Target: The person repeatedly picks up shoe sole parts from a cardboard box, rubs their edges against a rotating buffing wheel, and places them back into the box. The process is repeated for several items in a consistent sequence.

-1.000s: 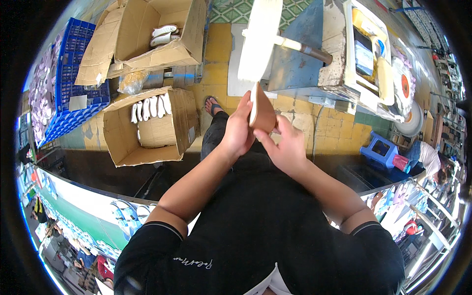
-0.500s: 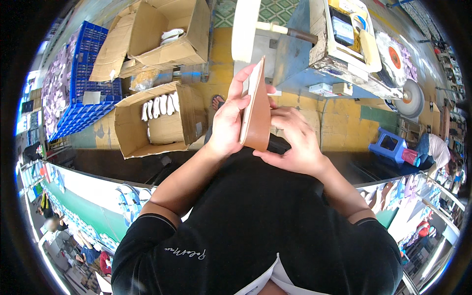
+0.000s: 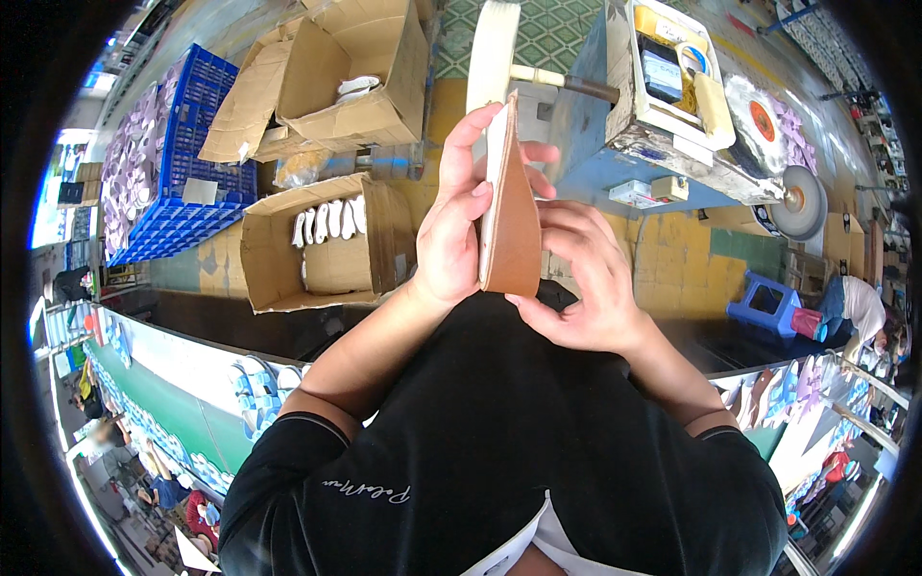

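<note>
A shoe sole (image 3: 514, 230), brown on its right-hand face with a pale layer along the left, stands on edge in front of my chest. My left hand (image 3: 451, 230) is closed round it from the left: the thumb lies on the pale side, and fingertips show past the far edge. At the near end, my right hand (image 3: 591, 274) has bent fingers against the brown face and its thumb at the lower corner. Part of the pale side is hidden by my left hand.
Ahead, a white wheel (image 3: 492, 58) on a shaft projects from a blue machine bench (image 3: 586, 163) bearing a tray (image 3: 715, 134). A grey disc (image 3: 802, 202) sits farther right. On the left are cardboard boxes (image 3: 384, 240) with white pieces and a blue crate (image 3: 192, 168).
The sole and both hands have shifted slightly right in the picture, and so has most of the background on the left. Both hands keep much the same hold.
</note>
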{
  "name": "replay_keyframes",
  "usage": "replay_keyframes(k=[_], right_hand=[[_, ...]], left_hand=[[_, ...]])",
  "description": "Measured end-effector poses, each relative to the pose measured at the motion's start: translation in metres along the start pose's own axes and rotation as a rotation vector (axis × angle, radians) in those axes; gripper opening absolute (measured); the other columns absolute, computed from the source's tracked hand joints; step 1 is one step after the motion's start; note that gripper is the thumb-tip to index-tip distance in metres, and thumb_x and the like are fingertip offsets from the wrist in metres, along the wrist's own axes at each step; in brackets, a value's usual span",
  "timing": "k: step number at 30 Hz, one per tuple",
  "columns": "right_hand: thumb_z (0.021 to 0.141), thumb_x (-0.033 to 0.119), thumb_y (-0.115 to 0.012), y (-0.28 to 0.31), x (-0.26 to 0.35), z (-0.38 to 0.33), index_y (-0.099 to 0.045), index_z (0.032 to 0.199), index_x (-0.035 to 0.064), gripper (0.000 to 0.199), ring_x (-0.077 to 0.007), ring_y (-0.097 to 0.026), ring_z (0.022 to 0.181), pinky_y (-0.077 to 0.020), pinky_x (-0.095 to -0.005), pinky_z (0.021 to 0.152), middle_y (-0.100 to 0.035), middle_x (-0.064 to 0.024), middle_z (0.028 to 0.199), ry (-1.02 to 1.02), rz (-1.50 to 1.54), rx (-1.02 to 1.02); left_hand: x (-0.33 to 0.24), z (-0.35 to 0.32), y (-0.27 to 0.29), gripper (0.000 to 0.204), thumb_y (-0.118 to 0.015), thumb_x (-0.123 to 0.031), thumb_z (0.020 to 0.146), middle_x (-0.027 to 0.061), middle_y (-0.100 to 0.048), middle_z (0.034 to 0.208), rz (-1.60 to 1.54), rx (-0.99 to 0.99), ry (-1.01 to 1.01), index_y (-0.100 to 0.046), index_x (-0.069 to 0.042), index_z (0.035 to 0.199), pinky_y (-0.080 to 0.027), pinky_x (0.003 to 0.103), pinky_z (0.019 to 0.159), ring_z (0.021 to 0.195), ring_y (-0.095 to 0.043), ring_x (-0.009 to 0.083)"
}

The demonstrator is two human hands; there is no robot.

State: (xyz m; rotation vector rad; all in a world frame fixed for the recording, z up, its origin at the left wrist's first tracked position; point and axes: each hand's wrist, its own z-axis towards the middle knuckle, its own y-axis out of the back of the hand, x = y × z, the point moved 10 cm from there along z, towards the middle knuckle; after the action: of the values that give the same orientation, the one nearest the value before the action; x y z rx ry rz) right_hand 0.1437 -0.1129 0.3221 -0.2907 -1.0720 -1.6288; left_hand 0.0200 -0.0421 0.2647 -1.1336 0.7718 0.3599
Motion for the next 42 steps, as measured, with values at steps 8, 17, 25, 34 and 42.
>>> replay_keyframes(k=[8,17,25,34,42], right_hand=[[0.076,0.005,-0.096,0.009,0.016,-0.004,-0.07,0.135,0.0044,0.064,-0.0419,-0.072,0.13,-0.0577,-0.0551,0.111,-0.072,-0.0175,0.145,0.033,0.016,-0.04],[0.085,0.001,-0.089,0.002,0.009,-0.014,-0.067,0.141,0.0011,0.061,-0.0397,-0.074,0.134,-0.0627,-0.0481,0.11,-0.07,-0.0215,0.151,-0.085,0.121,0.014],[0.091,0.006,-0.09,-0.005,-0.03,-0.021,-0.062,0.151,-0.0013,0.067,-0.0307,-0.071,0.13,-0.0589,-0.0392,0.108,-0.068,-0.0193,0.148,-0.295,0.382,-0.025],[0.101,-0.007,-0.083,0.008,-0.057,-0.024,-0.059,0.156,-0.0028,0.06,-0.0232,-0.067,0.14,-0.0545,-0.0395,0.12,-0.066,-0.0133,0.151,-0.483,0.706,-0.182],[0.102,-0.006,-0.08,0.026,-0.055,-0.017,-0.057,0.16,-0.0008,0.062,-0.0202,-0.067,0.137,-0.0547,-0.0382,0.119,-0.067,-0.0102,0.145,-0.447,0.6,-0.188]], left_hand=[[-0.017,-0.005,-0.018,0.079,-0.052,-0.031,0.111,0.0324,-0.056,0.164,0.134,0.031,-0.122,-0.021,-0.017,0.183,-0.055,0.049,0.114,0.126,-0.066,0.0305],[-0.014,-0.015,-0.006,0.072,-0.053,-0.04,0.116,0.0362,-0.051,0.17,0.192,-0.093,-0.184,-0.024,-0.022,0.18,-0.058,0.047,0.111,0.126,-0.069,0.0327],[0.001,-0.033,0.03,0.054,-0.05,-0.029,0.123,0.0359,-0.046,0.175,0.235,-0.359,-0.192,-0.028,-0.029,0.172,-0.056,0.054,0.119,0.138,-0.068,0.0418],[-0.008,-0.036,0.019,0.064,-0.06,-0.015,0.122,0.0326,-0.042,0.178,0.318,-0.265,-0.263,-0.021,-0.026,0.171,-0.052,0.051,0.122,0.144,-0.064,0.0329],[-0.024,-0.048,0.028,0.046,-0.08,-0.005,0.109,0.0208,-0.042,0.173,0.566,-0.389,-0.333,-0.055,-0.01,0.147,-0.049,0.044,0.121,0.147,-0.056,0.0247]])
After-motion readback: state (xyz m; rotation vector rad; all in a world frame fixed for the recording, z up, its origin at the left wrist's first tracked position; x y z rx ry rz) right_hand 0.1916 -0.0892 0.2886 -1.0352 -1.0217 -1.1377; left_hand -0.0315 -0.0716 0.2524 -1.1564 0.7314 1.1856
